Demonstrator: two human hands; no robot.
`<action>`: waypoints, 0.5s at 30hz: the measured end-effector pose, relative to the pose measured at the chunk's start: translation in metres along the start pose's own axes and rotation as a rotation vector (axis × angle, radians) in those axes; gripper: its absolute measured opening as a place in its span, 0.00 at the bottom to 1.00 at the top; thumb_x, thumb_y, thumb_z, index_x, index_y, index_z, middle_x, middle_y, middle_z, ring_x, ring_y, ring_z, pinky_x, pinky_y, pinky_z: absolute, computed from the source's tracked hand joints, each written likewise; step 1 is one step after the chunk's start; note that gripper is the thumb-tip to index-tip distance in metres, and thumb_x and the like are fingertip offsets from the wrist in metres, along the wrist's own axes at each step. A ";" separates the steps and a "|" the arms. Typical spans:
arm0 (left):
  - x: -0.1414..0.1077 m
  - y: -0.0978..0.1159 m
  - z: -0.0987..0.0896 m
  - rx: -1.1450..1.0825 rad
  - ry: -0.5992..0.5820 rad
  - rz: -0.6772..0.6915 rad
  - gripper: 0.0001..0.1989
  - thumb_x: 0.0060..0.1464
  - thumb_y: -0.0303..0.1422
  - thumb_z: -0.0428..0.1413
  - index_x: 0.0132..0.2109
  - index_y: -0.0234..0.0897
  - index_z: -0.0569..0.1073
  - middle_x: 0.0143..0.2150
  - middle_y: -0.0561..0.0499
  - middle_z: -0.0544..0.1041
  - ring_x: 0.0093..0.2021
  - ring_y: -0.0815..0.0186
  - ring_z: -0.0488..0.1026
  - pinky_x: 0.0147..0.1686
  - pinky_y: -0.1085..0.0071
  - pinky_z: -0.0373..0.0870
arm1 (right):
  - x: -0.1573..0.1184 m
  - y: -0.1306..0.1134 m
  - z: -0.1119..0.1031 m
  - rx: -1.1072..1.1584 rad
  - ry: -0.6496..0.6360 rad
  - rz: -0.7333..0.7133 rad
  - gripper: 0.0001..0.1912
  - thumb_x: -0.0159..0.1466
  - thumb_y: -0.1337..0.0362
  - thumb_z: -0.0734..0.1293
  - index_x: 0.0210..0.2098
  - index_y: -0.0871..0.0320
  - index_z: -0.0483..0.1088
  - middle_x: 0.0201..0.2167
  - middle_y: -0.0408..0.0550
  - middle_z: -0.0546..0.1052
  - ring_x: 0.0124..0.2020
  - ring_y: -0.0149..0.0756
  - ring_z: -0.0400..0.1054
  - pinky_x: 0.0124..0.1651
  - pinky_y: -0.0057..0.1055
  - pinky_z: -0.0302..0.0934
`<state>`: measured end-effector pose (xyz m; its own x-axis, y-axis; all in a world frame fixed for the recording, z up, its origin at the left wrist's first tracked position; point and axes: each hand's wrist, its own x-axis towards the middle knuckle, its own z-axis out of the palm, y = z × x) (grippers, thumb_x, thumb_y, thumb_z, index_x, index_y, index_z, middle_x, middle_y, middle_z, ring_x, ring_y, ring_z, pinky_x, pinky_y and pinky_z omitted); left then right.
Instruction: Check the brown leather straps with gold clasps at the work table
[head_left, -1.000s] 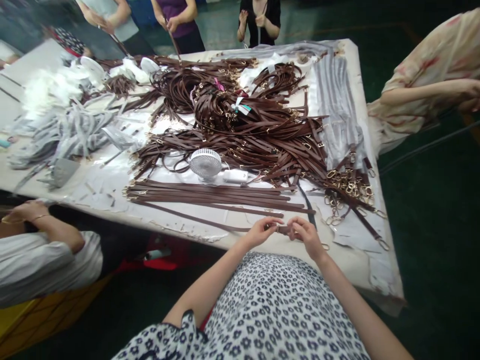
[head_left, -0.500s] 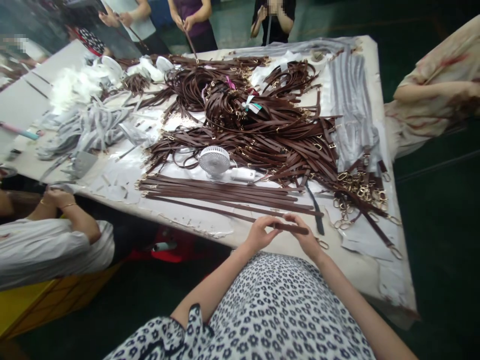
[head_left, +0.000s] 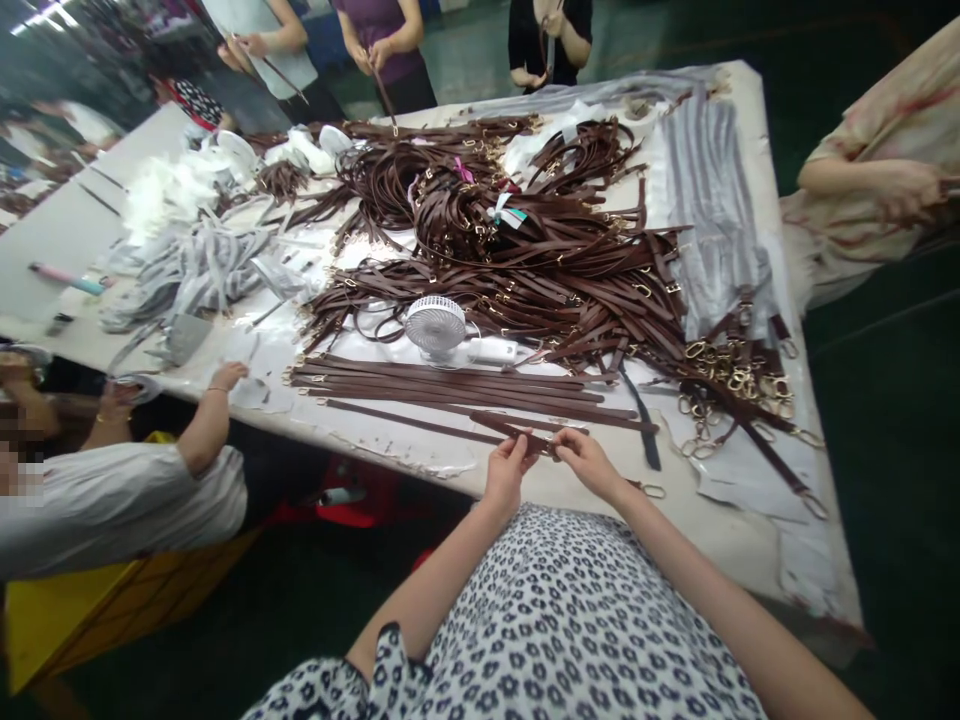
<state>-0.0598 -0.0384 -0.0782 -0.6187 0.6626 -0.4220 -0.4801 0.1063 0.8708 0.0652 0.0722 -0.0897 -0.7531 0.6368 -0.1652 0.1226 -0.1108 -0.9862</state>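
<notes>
At the table's near edge, my left hand [head_left: 508,470] pinches a brown leather strap [head_left: 496,425] between thumb and fingers. One flat end of it points away to the left. My right hand [head_left: 589,464] is closed on the strap's other part, close to the left fingertips; the detail between them is too small to make out. Beyond my hands, several brown straps [head_left: 450,383] lie side by side in a row. Just right of my right hand, a strap end with a gold-coloured metal clasp [head_left: 652,490] lies on the table.
A white fan [head_left: 435,328] stands behind the row. A large heap of brown straps [head_left: 525,250] covers the middle. Plastic-wrapped straps [head_left: 709,200] and metal clasps [head_left: 739,375] lie at right, grey wrapped strips [head_left: 195,260] at left. Other people work around the table [head_left: 750,540].
The strap in my hands has turned: its flat end now points left instead of right. My right hand has shifted from under it to a pinch. A co-worker's hand at left now reaches onto the table.
</notes>
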 end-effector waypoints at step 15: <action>0.001 0.009 -0.002 -0.200 0.129 -0.104 0.30 0.41 0.47 0.72 0.48 0.34 0.80 0.38 0.47 0.83 0.33 0.70 0.79 0.34 0.76 0.76 | 0.008 0.010 0.010 0.057 0.026 0.092 0.20 0.56 0.46 0.70 0.25 0.55 0.63 0.21 0.39 0.67 0.26 0.33 0.60 0.33 0.32 0.54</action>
<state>-0.0660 -0.0388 -0.0716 -0.6271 0.5547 -0.5468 -0.6512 0.0118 0.7588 0.0537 0.0691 -0.1005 -0.7232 0.6416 -0.2554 0.1529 -0.2118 -0.9653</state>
